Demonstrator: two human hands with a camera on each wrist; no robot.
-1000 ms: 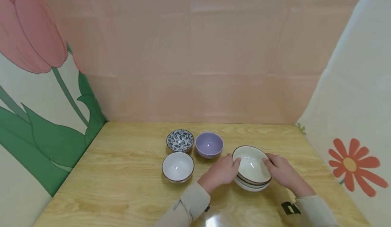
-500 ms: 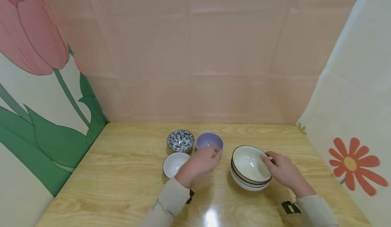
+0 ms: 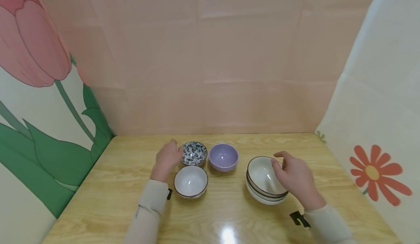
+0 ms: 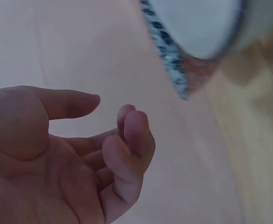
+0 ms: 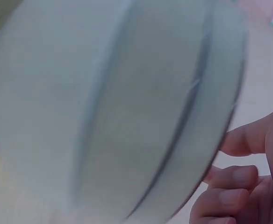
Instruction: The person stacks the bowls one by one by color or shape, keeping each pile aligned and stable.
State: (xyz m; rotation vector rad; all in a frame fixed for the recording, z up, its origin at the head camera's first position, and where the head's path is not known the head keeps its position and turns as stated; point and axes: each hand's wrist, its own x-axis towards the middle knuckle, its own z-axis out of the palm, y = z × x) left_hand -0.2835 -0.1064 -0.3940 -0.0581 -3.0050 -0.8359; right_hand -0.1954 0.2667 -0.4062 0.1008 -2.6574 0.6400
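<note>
My left hand [image 3: 168, 159] is beside the left rim of a small bowl with a dark floral pattern [image 3: 194, 153]. Its fingers are loosely bent with nothing between them, as the left wrist view shows. Just in front of that bowl stands a white bowl with a dark rim [image 3: 191, 181]. Over on the right, my right hand [image 3: 296, 174] hovers at the right rim of a stack of bowls [image 3: 264, 176], thumb and forefinger spread apart. The stack's top bowl is cream inside with a brown rim. From the side, the stacked bowls [image 5: 141, 102] fill much of the right wrist view.
A purple bowl [image 3: 224, 158] stands right of the floral bowl, between it and the stack. The light wooden table [image 3: 108, 193] meets a pinkish backdrop [image 3: 203, 72] at the back. Flower-printed sheets [image 3: 387, 120] hang at both sides.
My left hand has left the stack and swung left across the white bowl to the floral bowl. The right hand has loosened from the stack's rim and risen slightly.
</note>
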